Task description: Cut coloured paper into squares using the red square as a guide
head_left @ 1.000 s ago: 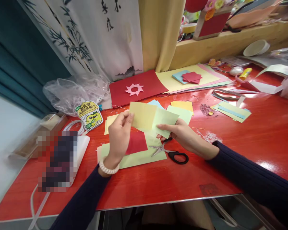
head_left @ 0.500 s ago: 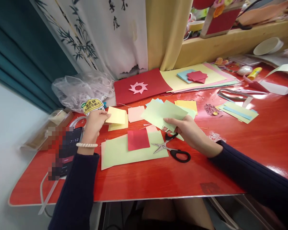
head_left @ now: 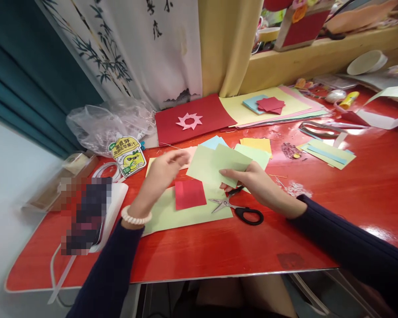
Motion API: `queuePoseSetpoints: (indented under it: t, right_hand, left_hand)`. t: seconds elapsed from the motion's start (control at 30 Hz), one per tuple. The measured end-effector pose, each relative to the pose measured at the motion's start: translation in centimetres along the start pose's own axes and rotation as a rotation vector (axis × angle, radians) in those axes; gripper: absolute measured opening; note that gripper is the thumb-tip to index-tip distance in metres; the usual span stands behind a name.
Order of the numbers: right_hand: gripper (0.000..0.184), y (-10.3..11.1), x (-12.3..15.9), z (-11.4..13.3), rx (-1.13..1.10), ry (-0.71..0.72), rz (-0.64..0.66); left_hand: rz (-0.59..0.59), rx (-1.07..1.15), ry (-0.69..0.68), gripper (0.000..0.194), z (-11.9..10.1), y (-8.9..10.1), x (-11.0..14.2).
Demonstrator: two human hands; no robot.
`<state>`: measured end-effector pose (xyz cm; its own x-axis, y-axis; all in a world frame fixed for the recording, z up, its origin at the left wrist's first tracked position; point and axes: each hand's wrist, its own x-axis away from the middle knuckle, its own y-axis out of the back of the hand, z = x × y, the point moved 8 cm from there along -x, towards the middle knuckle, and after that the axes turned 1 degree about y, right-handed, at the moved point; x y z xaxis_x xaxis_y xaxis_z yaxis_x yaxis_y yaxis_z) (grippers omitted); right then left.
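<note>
My right hand (head_left: 257,183) pinches light green paper squares (head_left: 215,161), thumb on top. Nothing shows in my left hand (head_left: 164,176); its fingers are apart and reach right, above a pale pink paper (head_left: 194,153). A yellow paper (head_left: 149,167) is mostly covered by that hand. Below both hands, a red paper square (head_left: 190,194) lies on a larger green sheet (head_left: 185,218). Scissors (head_left: 248,215) with black handles rest partly on that sheet, blades parted, beneath my right hand. Blue paper (head_left: 214,141) and yellow-orange paper (head_left: 257,145) lie behind the held squares.
A pink paper ring (head_left: 189,121) with points lies on a red sheet (head_left: 215,112) at the back. Stacked coloured sheets (head_left: 295,99) lie beside it. A phone (head_left: 88,216) and yellow-green packet (head_left: 130,157) are at left. Paper scraps (head_left: 290,150) and green-blue strips (head_left: 330,153) lie right.
My left hand has let go of the yellow paper and moved right, towards the green squares. My right hand still holds those squares, shifted slightly left.
</note>
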<state>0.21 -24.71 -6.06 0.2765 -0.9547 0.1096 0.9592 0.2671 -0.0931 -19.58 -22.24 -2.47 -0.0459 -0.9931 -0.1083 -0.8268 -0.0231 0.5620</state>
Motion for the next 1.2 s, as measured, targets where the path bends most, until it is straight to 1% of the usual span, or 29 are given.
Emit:
queuePoseSetpoints:
  t: [0.03, 0.07, 0.1, 0.17, 0.23, 0.3, 0.37, 0.43, 0.47, 0.53, 0.57, 0.67, 0.8, 0.9, 1.07, 1.2]
  right_hand:
    - [0.023, -0.1, 0.0, 0.0, 0.006, 0.006, 0.007]
    - [0.026, -0.2, 0.0, -0.1, 0.011, 0.012, 0.017]
    - [0.028, -0.3, -0.1, -0.1, 0.015, 0.02, 0.034]
    - [0.03, -0.6, -0.1, -0.1, 0.032, 0.033, 0.073]
    - [0.031, -0.9, -0.1, -0.2, 0.054, 0.036, 0.1]
    - [0.03, -1.1, -0.1, -0.3, 0.087, 0.035, 0.128]
    - [0.03, -1.2, -0.1, -0.4, 0.148, 0.049, 0.142]
    - [0.032, -1.1, -0.2, -0.3, 0.224, 0.097, 0.12]
    - [0.034, -0.9, -0.3, -0.2, 0.239, 0.134, 0.107]
    - [0.036, -0.7, -0.5, 0.0, 0.22, 0.214, 0.101]
    - [0.034, -0.6, -0.7, 0.0, 0.203, 0.249, 0.103]
    - [0.02, 0.0, -1.1, -0.1, 0.238, 0.306, 0.092]
    - [0.013, 0.3, -1.1, 0.0, 0.34, 0.316, 0.055]
    - [0.009, 0.1, -0.8, 0.4, 0.41, 0.311, 0.026]
    - [0.012, -0.8, -0.2, 0.5, 0.557, 0.278, 0.057]
    - [0.012, -0.9, -0.2, 0.4, 0.631, 0.279, 0.042]
  left_hand:
    - [0.103, 0.097, 0.018, 0.028, -0.3, -1.6, 0.4]
    - [0.171, 0.177, 0.041, 0.028, -0.5, -2.8, 0.9]
    - [0.205, 0.233, 0.065, 0.027, -0.5, -3.7, 1.3]
    - [0.228, 0.305, 0.113, 0.028, -0.4, -4.7, 1.9]
    - [0.25, 0.339, 0.153, 0.033, -0.2, -5.4, 2.4]
    - [0.267, 0.351, 0.157, 0.035, -0.3, -6.0, 2.8]
    - [0.245, 0.358, 0.086, 0.029, -1.0, -6.0, 2.8]
    - [0.182, 0.359, 0.006, 0.021, -1.7, -5.6, 2.7]
    - [0.153, 0.359, -0.012, 0.019, -1.8, -5.4, 2.6]
    - [0.117, 0.348, 0.008, 0.018, -1.4, -5.2, 2.5]
    - [0.113, 0.341, 0.023, 0.017, -1.1, -5.2, 2.4]
    - [0.133, 0.29, 0.039, 0.014, -0.4, -5.4, 2.1]
    - [0.133, 0.181, 0.013, 0.013, -0.2, -5.4, 1.9]
    - [0.135, 0.109, -0.006, 0.011, -0.3, -5.3, 1.9]
    - [0.192, 0.014, -0.03, 0.01, -0.4, -5.8, 2.1]
    - [0.149, -0.007, -0.073, 0.011, -0.7, -5.6, 2.0]
